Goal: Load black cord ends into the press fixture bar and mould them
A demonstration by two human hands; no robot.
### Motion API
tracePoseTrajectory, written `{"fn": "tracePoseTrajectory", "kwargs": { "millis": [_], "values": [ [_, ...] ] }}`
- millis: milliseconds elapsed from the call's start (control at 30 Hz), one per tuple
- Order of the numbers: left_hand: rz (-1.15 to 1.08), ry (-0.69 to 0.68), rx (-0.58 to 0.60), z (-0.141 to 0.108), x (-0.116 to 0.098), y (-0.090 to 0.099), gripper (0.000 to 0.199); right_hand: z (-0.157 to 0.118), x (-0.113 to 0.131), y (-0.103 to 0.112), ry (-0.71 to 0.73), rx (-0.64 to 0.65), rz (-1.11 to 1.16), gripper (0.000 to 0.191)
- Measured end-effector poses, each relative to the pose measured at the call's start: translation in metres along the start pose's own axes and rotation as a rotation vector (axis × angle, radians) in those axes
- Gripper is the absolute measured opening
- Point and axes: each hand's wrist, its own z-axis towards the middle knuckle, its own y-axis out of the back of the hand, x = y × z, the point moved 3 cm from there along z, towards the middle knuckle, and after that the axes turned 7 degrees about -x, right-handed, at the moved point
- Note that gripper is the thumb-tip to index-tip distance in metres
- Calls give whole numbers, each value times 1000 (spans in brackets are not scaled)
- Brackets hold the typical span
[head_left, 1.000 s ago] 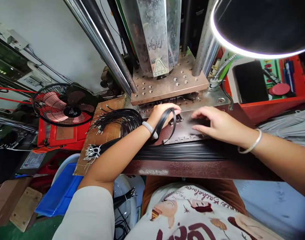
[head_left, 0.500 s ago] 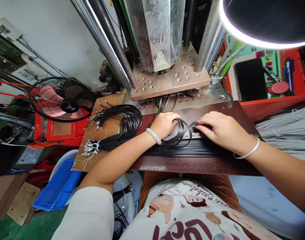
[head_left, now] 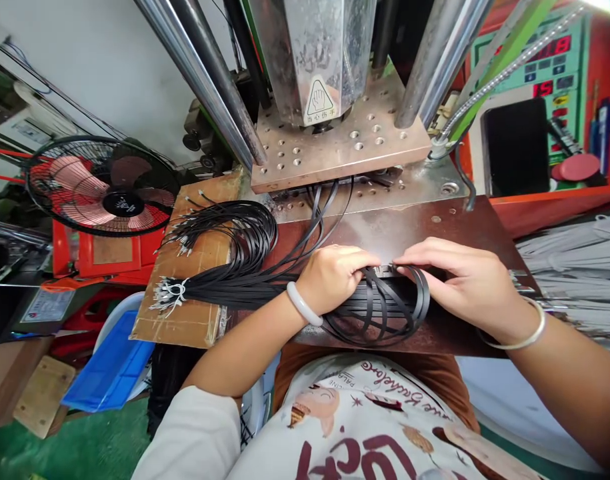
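Note:
My left hand [head_left: 335, 277] is closed on black flat cables [head_left: 369, 303], its thumb and fingers pinching them near a small metal piece. My right hand [head_left: 457, 283] pinches the other side of the same cables, which bow out in wide loops between and below both hands. The small metal piece [head_left: 385, 270] shows in the gap between my fingertips; its shape is partly hidden. Under the loops, more straight black cables lie across the dark red table [head_left: 329, 230]. To the left, bundled black cables [head_left: 255, 233] with white-tipped ends curve over a piece of cardboard [head_left: 195, 327].
A press with a drilled metal plate [head_left: 339, 157] stands just beyond my hands, carrying a hand-warning label [head_left: 319, 100]. A fan [head_left: 122, 200] is at the left, above a blue bin [head_left: 109, 363]. Grey cable bundles [head_left: 575, 267] and a phone [head_left: 517, 147] are at the right.
Both hands have come nearer my body, off the light plate. The cable loops between them have grown wider and hang lower. The view has shifted slightly.

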Motion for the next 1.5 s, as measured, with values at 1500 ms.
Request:
{"fn": "tracePoseTrajectory", "kwargs": {
  "millis": [1500],
  "values": [
    [283,-294,63,-15,-8,23,30,-6,5,-1,162,35,-268,15]
  ]
}}
